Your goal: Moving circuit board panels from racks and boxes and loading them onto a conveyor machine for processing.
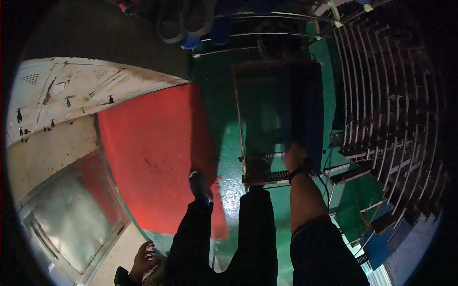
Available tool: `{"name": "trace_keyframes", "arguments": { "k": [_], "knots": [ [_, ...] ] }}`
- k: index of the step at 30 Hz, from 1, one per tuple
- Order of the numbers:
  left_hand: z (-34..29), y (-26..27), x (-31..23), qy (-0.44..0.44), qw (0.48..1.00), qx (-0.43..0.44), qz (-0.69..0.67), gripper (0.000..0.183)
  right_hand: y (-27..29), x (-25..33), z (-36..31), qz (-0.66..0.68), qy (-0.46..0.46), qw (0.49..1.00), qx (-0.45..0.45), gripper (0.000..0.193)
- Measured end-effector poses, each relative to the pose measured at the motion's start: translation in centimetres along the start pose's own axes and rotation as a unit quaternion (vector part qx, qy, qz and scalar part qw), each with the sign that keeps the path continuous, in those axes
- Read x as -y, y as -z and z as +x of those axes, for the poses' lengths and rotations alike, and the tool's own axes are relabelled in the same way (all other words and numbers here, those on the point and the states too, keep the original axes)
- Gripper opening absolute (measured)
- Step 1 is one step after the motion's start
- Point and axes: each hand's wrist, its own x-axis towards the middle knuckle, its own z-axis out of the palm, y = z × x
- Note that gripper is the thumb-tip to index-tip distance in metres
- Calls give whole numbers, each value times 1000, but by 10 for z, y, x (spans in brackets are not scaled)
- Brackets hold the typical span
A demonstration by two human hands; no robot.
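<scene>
**Dim scene, heavy fisheye bending, glare on the floor**

Light is falling unevenly across the head view. The white cabinet (71, 90) at the left is catching the most light, while the upper part and the rack of trays (391, 105) at the right are sinking into deep shadow. A wet-looking sheen is glaring off the green floor (231, 183) beside the red mat (152, 152), and a bright patch is burning out at the lower right. The right hand (295, 157) is showing soft with motion blur, and the tray (276, 119) it is touching is looking murky. Straight edges are bowing strongly toward the rim, where a black vignette is closing in the circle.
</scene>
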Motion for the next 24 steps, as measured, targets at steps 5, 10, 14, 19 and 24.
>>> {"name": "trace_keyframes", "arguments": {
  "k": [5,10,14,19,24],
  "knots": [
    [20,-2,-2,-24,999,43,21,82,8,-72,19,-43,132,990,-8,8],
    [9,2,-18,-45,998,44,7,80,124,-9,-35,44,130,990,-20,16],
    [-1,-17,-86,-145,985,86,25,79,230,-37,-80,41,166,984,-47,5],
    [-45,-49,-197,-279,939,194,-52,75,420,-11,-179,406,187,885,129,13],
    [-141,-69,-300,-370,849,267,-266,52,582,55,-314,507,153,841,108,13]
  ]
}}
